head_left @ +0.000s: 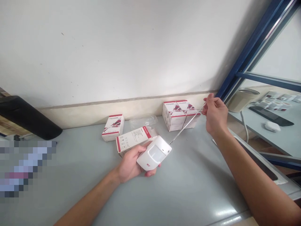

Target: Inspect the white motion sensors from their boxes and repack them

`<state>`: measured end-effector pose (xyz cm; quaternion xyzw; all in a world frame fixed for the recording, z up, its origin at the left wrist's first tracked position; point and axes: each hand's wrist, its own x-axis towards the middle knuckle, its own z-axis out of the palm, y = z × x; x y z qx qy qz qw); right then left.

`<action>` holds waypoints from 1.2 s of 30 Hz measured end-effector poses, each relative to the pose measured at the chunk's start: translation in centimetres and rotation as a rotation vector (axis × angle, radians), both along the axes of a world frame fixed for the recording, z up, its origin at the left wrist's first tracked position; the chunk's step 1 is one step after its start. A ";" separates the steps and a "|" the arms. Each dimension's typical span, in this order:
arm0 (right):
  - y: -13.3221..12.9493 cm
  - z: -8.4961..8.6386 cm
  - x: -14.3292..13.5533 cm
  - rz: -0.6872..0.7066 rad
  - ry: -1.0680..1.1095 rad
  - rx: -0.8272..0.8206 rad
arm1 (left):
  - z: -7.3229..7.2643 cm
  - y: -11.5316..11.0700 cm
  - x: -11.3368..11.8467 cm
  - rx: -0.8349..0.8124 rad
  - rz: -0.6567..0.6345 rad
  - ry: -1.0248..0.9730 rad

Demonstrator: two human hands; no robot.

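A white motion detector (154, 155) with a curved lens window is in my left hand (131, 164), tilted up to the right above the table. From its upper end a thin telescopic antenna (184, 126) runs out towards the upper right. My right hand (215, 113) pinches the far tip of that antenna between thumb and fingers. Just behind the detector lies a white and red detector box (131, 141), its right end flap open. The palm side of my left hand is mostly hidden by the detector.
On the grey table (70, 175) stand a small red and white box (113, 127) and a bundled stack of boxes (180, 116) near the wall. A clear plastic bag (143, 121) lies between them. A blue frame (249, 47) with glass bounds the right side; a black cylindrical object (30, 116) is at left.
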<state>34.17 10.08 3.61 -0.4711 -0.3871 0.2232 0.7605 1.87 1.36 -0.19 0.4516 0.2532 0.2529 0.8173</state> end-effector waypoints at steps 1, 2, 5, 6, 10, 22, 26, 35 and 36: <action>-0.2 0.0 -0.6 -0.008 -0.038 -0.008 | 0.0 0.0 0.0 -0.008 0.016 0.002; -0.5 -0.1 -1.4 0.001 -0.075 -0.016 | 0.0 0.1 0.0 -0.020 0.034 0.003; -1.8 -0.3 -3.9 0.128 -0.192 -0.031 | -0.3 0.2 -0.2 -0.052 0.072 -0.014; -2.3 -0.5 -4.7 0.181 -0.230 -0.039 | -0.3 0.2 -0.2 -0.060 0.081 -0.027; -4.1 -1.4 -7.4 0.382 -0.304 -0.140 | -0.4 0.2 -0.2 -0.091 0.117 -0.074; -6.3 -2.6 -10.5 0.775 -0.273 -0.313 | -0.6 -0.1 -0.3 -0.131 0.172 -0.146; -6.1 -2.9 -10.5 0.745 -0.297 -0.297 | -0.2 -0.3 -0.2 -0.143 0.171 -0.154; -6.4 -3.2 -10.5 0.666 -0.364 -0.261 | 0.3 -0.7 0.0 -0.183 0.178 -0.167; -6.4 -3.1 -10.3 0.666 -0.395 -0.257 | 0.3 -0.7 0.1 -0.171 0.180 -0.171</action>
